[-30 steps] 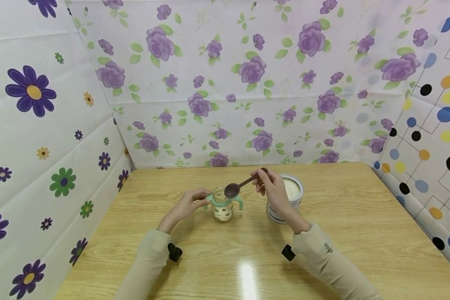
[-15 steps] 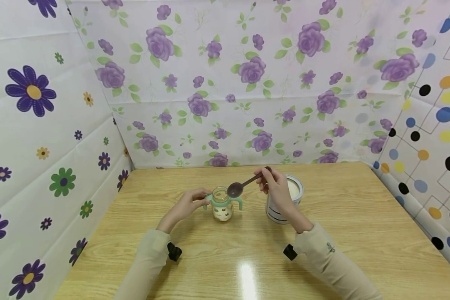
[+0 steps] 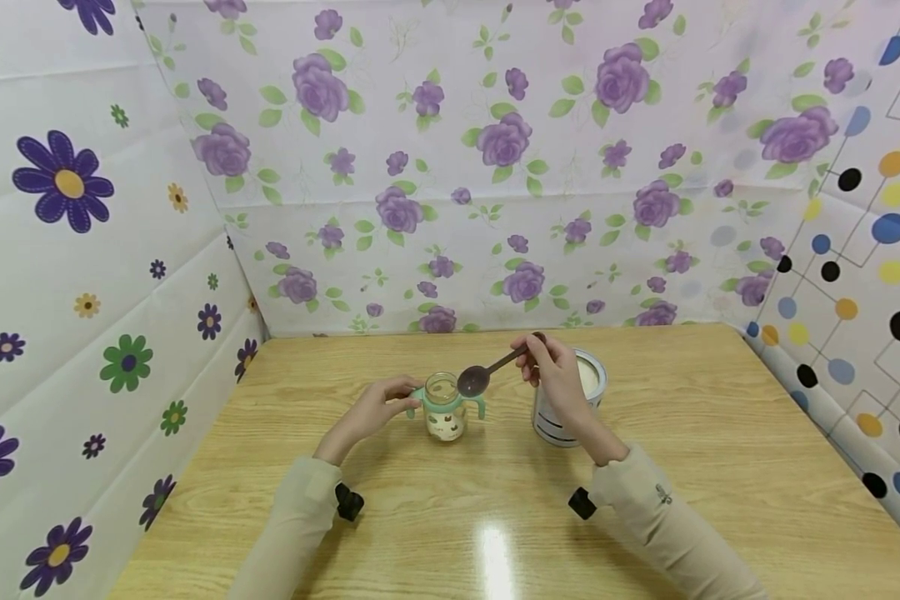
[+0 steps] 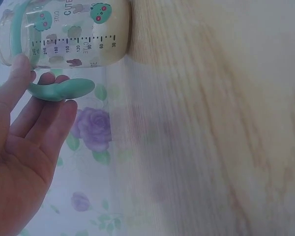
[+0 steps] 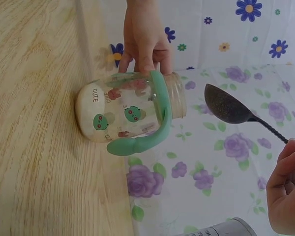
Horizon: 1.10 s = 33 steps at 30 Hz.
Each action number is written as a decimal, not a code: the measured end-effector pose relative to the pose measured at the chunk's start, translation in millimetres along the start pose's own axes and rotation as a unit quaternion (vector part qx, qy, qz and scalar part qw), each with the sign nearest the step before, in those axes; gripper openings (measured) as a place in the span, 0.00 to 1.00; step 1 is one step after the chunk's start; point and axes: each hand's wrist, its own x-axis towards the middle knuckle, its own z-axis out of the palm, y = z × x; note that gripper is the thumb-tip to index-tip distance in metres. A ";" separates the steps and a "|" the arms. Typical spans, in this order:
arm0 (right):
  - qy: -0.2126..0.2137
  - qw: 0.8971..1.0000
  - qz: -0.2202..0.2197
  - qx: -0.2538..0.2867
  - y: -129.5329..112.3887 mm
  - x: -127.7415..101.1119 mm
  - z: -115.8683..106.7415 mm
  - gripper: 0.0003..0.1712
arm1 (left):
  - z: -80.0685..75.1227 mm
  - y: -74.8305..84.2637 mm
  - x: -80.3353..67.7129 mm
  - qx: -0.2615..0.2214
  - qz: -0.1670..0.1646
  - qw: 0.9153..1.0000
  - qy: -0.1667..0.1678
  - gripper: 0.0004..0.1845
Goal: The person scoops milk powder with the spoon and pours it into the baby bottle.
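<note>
Since 1 second ago our right hand [image 3: 558,385] has drawn the spoon [image 3: 487,373] a little to the right, so its dark bowl now hangs just off the rim of the bottle [image 3: 445,410] rather than over its mouth. We pinch the spoon's thin handle between curled fingers and thumb, bowl tilted toward the bottle and away from the tin [image 3: 570,400] behind the hand. Our left hand [image 3: 367,414] has stayed put, thumb and fingers curled round the near green handle [image 4: 59,89] of the bottle, steadying it upright on the wooden table [image 3: 705,433]. White powder lies at the bottom of the clear bottle, below the lowest printed mark in the left wrist view. Bottle and tin stand near each other without touching, both toward the back of the table, close to the flowered wall [image 3: 495,167].
</note>
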 end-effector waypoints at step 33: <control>0.041 0.999 0.007 -0.004 -0.1 1.1 -10.5 0.23 | -0.3 0.2 0.2 0.003 0.000 1.000 -0.002 0.17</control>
